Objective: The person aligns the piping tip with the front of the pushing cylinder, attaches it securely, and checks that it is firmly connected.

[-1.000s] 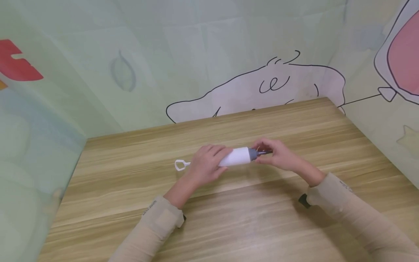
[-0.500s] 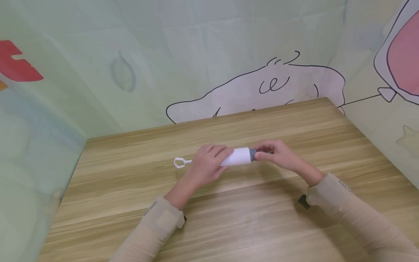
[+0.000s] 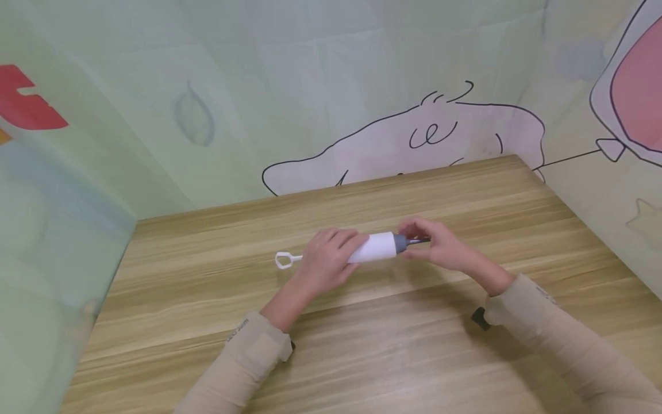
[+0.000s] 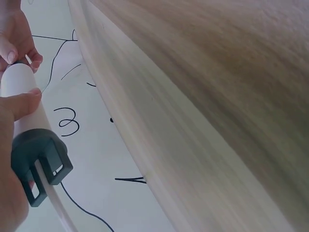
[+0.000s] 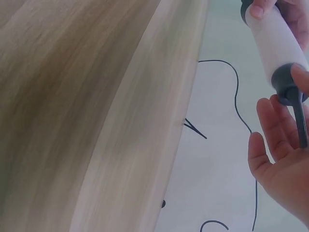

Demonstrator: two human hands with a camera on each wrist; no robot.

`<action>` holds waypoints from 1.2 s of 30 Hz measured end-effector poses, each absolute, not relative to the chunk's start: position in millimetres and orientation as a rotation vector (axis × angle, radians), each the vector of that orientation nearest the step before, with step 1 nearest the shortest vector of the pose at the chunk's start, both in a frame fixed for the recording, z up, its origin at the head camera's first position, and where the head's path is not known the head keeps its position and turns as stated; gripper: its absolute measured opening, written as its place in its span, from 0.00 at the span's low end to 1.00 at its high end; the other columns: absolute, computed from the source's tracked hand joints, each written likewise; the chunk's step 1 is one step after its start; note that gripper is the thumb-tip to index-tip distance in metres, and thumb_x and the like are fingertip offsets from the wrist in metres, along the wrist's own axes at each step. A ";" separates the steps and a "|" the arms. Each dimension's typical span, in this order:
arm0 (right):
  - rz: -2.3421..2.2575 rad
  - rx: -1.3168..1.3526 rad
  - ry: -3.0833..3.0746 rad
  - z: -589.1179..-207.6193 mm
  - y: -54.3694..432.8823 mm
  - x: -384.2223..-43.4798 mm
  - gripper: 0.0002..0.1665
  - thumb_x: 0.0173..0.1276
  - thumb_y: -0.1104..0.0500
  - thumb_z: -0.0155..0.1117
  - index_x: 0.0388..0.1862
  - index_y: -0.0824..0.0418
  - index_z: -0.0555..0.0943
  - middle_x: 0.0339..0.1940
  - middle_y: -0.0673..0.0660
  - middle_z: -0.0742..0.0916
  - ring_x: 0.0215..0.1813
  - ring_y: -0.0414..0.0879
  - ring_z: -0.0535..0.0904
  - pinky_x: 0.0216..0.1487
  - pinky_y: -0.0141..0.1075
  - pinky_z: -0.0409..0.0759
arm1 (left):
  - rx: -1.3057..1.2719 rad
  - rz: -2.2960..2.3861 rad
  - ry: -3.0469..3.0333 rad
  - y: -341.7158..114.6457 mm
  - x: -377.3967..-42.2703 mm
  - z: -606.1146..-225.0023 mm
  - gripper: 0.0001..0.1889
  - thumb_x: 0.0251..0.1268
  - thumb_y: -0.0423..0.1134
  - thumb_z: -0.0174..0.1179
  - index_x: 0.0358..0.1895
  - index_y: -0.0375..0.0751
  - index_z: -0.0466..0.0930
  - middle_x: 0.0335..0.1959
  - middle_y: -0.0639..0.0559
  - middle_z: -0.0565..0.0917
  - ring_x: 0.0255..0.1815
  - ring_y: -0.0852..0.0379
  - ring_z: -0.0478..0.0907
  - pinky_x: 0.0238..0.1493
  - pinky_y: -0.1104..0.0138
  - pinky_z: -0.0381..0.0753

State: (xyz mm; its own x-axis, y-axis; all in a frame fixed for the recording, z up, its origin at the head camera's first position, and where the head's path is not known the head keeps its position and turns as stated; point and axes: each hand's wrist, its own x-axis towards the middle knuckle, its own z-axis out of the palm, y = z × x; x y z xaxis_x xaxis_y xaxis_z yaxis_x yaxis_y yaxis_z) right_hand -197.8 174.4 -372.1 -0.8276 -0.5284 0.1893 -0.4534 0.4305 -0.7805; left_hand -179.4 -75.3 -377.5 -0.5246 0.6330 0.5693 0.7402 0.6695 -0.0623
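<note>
A syringe-like tool [image 3: 374, 247] with a white barrel lies level between both hands, above the table. Its thin white rod ends in a loop handle [image 3: 284, 260] on the left. My left hand [image 3: 326, 259] grips the barrel from above. In the left wrist view, a dark grey end cap [image 4: 41, 150] with slotted lugs surrounds the rod. My right hand [image 3: 439, 246] has its thumb and fingertips around the grey front cap [image 3: 400, 243]. A thin dark nozzle [image 5: 300, 123] runs out from that cap over the right palm. Some fingertip contact is hard to make out.
The wood-grain table [image 3: 331, 345] extends beneath both arms. Pale green printed cloth [image 3: 248, 103] hangs behind and along both sides of it. Long beige sleeves [image 3: 548, 333] cover the forearms.
My right fingers closed in on the front cap and nozzle half a second ago, then spread back a little, baring the nozzle. The left hand stays in place; the loop handle has shifted slightly.
</note>
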 end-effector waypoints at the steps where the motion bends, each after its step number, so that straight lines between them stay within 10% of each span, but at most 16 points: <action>1: -1.375 -0.881 2.587 -372.0 174.1 -197.7 0.22 0.50 0.67 0.66 0.45 0.65 0.74 0.40 0.59 0.82 0.42 0.48 0.77 0.45 0.42 0.76 | -1.058 -0.251 -2.320 -75.4 -179.3 -377.4 0.22 0.46 0.44 0.65 0.48 0.47 0.75 0.44 0.52 0.80 0.43 0.55 0.76 0.47 0.64 0.75; 13: -1.340 -0.761 2.544 -374.0 178.7 -198.3 0.18 0.66 0.55 0.51 0.43 0.68 0.79 0.35 0.61 0.85 0.38 0.53 0.79 0.39 0.41 0.78 | -1.053 -0.226 -2.302 -74.4 -178.6 -377.6 0.22 0.45 0.43 0.66 0.48 0.48 0.75 0.44 0.53 0.81 0.43 0.55 0.76 0.46 0.64 0.75; 23: -1.313 -0.954 2.645 -373.0 175.5 -199.0 0.27 0.47 0.68 0.68 0.49 0.64 0.72 0.42 0.59 0.82 0.41 0.48 0.76 0.45 0.43 0.75 | -1.040 -0.222 -2.353 -76.8 -177.9 -379.2 0.22 0.47 0.45 0.64 0.49 0.48 0.74 0.45 0.52 0.80 0.44 0.55 0.76 0.47 0.65 0.75; 36: -1.261 -0.836 2.594 -372.0 174.7 -196.0 0.18 0.56 0.59 0.63 0.46 0.65 0.77 0.38 0.57 0.84 0.41 0.48 0.76 0.48 0.48 0.75 | -1.060 -0.218 -2.326 -77.8 -177.0 -381.3 0.22 0.46 0.44 0.65 0.48 0.48 0.75 0.44 0.52 0.81 0.43 0.55 0.76 0.47 0.64 0.75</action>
